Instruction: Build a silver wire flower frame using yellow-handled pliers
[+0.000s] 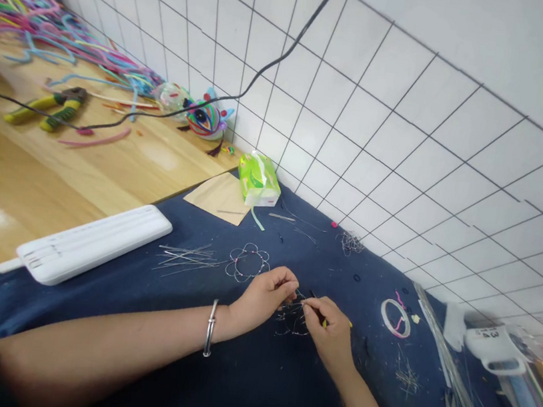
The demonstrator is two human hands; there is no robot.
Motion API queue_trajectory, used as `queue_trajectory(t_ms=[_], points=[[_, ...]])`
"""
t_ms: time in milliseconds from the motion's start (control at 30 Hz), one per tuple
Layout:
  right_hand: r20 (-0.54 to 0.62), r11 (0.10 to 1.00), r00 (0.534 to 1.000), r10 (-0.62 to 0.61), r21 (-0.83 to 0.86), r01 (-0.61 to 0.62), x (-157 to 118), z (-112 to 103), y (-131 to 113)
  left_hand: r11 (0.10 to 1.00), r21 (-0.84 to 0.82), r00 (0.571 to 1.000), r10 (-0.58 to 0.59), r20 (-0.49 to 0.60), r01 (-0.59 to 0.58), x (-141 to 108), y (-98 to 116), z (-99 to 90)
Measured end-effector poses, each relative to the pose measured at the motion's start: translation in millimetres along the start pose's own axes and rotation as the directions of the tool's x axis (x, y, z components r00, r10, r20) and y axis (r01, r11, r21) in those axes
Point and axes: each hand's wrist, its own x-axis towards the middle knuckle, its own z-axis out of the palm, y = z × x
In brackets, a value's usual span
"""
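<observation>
Silvery wire piece [297, 307] is between both hands, above the blue-covered bench [225, 386]; left hand [258, 301] and right hand [330, 336] each grasp it with fingertip grip. Wire flower [246, 277] lies near the left.

Left hand [258, 301], right hand [332, 340] — near, both pinched

A green-and-white plastic tissue pack [258, 180] overlaps a flat beige paper sheet [214, 195]; multicoloured fuzzy stems [27, 21] lie heaped on the glossy wooden table [103, 176].
</observation>
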Motion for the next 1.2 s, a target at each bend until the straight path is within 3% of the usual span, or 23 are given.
queue_trajectory(t_ms=[167, 600, 1200], points=[[0.009, 0.999, 1.000, 0.003, -0.034, -0.003, -0.1, 2.1, -1.3, 0.982, 0.180, 0.997, 0.064, -0.031, -0.057, 0.1, -2.0, 0.7], [0.016, 0.998, 1.000, 0.021, -0.068, -0.019, -2.6, 4.2, 4.6, 0.847, 0.482, 0.974, 0.205, 0.093, -0.224, 0.4, 4.0, -2.5], [0.068, 0.995, 0.998, 0.009, -0.100, -0.002, -3.7, 5.8, 6.8, 0.744, 0.545, 0.922, 0.331, 0.200, -0.385, 5.1, 2.4, -10.3]])
